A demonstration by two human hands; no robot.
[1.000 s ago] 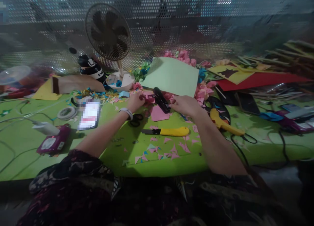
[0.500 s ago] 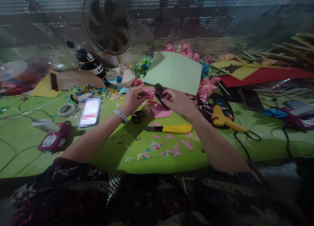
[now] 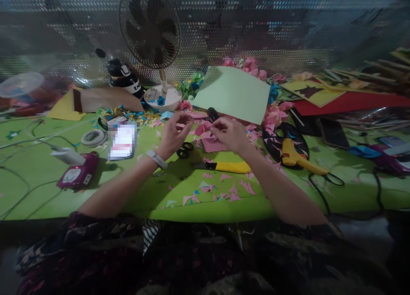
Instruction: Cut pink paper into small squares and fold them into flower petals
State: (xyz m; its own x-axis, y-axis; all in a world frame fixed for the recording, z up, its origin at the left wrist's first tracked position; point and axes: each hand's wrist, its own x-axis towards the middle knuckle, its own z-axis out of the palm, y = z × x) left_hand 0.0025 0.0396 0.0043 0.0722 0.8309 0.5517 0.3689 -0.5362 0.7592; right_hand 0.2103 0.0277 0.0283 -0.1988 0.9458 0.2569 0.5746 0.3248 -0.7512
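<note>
Whereas both hands gripped the stapler (image 3: 212, 114) a second ago, left hand (image 3: 174, 132) and right hand (image 3: 229, 135) now pinch pink paper (image 3: 205, 130) at stapler's 6 o'clock.

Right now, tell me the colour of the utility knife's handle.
Yellow: the utility knife lies on the green table, head view.

i see bare forearms, with a pale wristband (image 3: 156, 158) on the left wrist. at six o'clock sits dark patterned clothing (image 3: 134, 261) flecked pink.
</note>
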